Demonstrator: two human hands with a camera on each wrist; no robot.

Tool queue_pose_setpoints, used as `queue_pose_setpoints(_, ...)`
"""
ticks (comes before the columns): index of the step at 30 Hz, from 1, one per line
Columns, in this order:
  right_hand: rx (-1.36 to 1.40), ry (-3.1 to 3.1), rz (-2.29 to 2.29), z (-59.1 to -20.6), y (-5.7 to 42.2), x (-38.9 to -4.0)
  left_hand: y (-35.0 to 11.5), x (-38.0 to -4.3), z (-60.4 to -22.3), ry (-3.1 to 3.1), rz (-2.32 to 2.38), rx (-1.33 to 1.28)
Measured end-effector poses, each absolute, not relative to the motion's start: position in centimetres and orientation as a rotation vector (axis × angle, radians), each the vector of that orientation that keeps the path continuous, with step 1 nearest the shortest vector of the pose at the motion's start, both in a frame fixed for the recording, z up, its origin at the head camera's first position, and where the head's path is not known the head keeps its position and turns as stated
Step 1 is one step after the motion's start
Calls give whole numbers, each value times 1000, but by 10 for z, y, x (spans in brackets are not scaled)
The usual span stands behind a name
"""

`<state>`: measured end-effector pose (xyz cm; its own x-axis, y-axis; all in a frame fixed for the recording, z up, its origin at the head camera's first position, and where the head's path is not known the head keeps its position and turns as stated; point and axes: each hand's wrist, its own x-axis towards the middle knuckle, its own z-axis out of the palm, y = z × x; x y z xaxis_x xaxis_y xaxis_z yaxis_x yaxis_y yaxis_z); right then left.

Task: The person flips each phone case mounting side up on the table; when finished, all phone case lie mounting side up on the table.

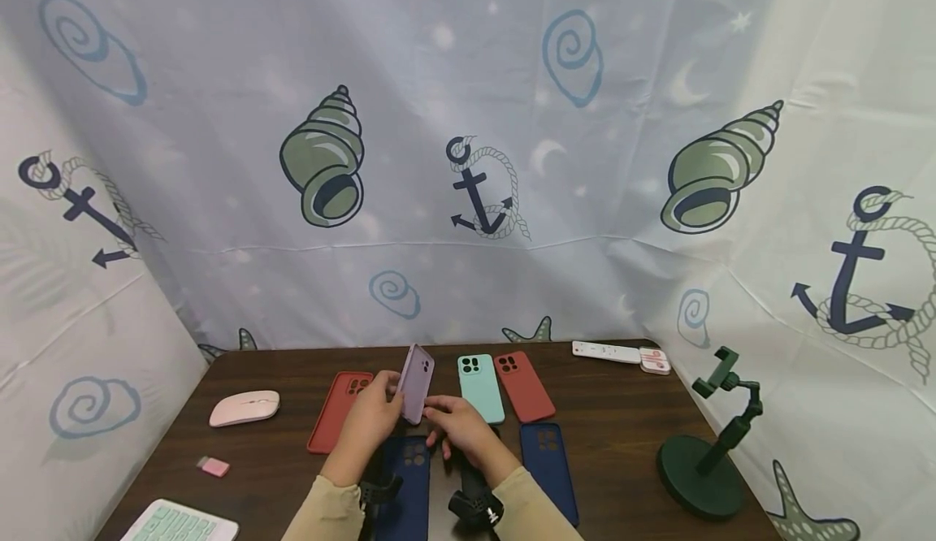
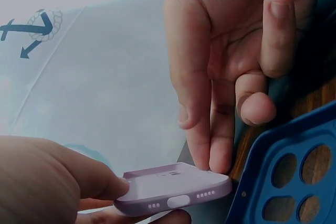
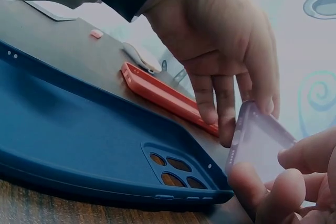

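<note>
A lilac phone case (image 1: 416, 384) is raised off the table, its hollow inside showing in the left wrist view. My left hand (image 1: 373, 415) grips it by the left edge, with the thumb (image 2: 107, 179) on the rim. On the opposite side, my right hand (image 1: 462, 427) reaches the case's edge with fairly straight fingertips (image 2: 220, 156); its other fingers are loosely bent. Below the hands lies a dark blue phone case (image 1: 409, 476) with camera cutouts. A red phone case (image 1: 338, 415) lies left of the left hand.
Right of the hands are a mint case (image 1: 480, 388), a red case (image 1: 525, 387) and another blue case (image 1: 548, 472). A white remote (image 1: 605, 352) and green stand (image 1: 702, 476) are farther right. A mouse (image 1: 244, 408), pink USB stick (image 1: 214, 466) and keyboard (image 1: 181, 523) lie left.
</note>
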<state>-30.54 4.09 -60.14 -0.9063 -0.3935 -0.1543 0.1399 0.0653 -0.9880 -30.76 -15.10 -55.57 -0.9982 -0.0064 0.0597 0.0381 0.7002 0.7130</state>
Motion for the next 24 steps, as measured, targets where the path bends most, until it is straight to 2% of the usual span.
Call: queue_pose_setpoints(24, -239, 1980, -1891, -601, 41, -304, -154, -306, -572, -2920, -803, -73)
